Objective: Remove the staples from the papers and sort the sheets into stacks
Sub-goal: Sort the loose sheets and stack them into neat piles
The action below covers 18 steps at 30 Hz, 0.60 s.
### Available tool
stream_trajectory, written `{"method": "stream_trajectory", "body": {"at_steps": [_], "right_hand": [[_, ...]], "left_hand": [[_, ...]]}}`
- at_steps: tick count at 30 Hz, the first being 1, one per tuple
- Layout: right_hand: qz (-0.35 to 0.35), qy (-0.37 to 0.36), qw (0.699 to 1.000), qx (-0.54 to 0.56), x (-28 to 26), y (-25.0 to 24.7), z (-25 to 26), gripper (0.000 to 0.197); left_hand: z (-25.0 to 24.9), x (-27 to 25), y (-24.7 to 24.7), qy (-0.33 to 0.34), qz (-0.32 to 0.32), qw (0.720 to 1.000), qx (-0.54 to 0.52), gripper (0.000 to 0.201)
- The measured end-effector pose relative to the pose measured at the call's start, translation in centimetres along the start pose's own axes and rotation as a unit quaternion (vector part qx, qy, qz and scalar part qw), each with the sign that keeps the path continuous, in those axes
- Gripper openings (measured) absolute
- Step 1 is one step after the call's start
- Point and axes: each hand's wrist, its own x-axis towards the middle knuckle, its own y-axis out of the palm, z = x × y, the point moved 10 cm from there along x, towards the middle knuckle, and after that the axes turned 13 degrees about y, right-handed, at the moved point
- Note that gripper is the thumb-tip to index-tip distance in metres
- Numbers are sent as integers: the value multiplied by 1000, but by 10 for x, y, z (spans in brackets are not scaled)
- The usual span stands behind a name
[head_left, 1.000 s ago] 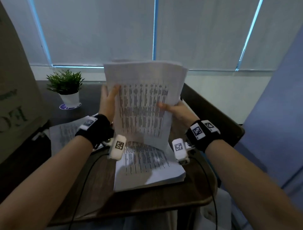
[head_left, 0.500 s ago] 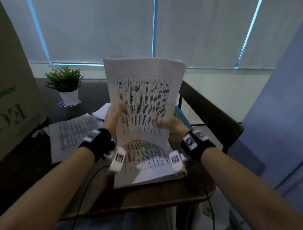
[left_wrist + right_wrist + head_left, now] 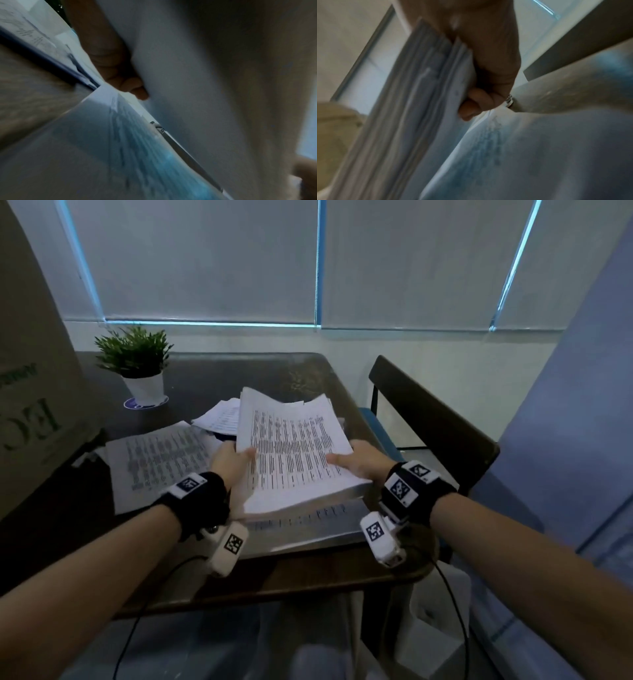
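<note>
Centre frame: left hand (image 3: 230,462) and right hand (image 3: 363,461), thumbs on top, grip opposite edges of a tilted paper bundle (image 3: 294,453).

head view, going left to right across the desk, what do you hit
Brown cardboard box → green potted plant in a white pot → flat printed sheet on the desk → left hand → thick printed paper bundle → right hand → dark chair back

I see matt white paper in the printed bundle (image 3: 294,453), a dark wood table (image 3: 308,580) with a dull sheen, a smooth white pot (image 3: 145,388), black cloth wristbands (image 3: 202,501), and a shiny metal ring (image 3: 509,100)
</note>
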Motion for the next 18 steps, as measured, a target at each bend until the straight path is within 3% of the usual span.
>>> {"method": "stream_trajectory", "body": {"at_steps": [3, 6, 9, 12, 13, 18], "right_hand": [[-40, 29, 996, -72, 3, 7, -18, 38], [-52, 92, 975, -195, 2, 9, -38, 48], [-9, 103, 954, -280, 1, 18, -46, 54], [-10, 94, 940, -329, 1, 23, -44, 61], [-11, 94, 937, -337, 2, 24, -44, 61], [6, 90, 924, -371, 1, 30, -41, 60]], "left_hand": [[16, -19, 16, -46, 49, 994, 86, 31], [25, -27, 23, -86, 127, 971, 186, 35], [35, -27, 28, -141, 176, 964, 143, 48], [52, -22, 31, -191, 175, 965, 40, 90], [61, -16, 33, -208, 175, 962, 19, 89], [51, -8, 43, -215, 177, 960, -1, 46]]}}
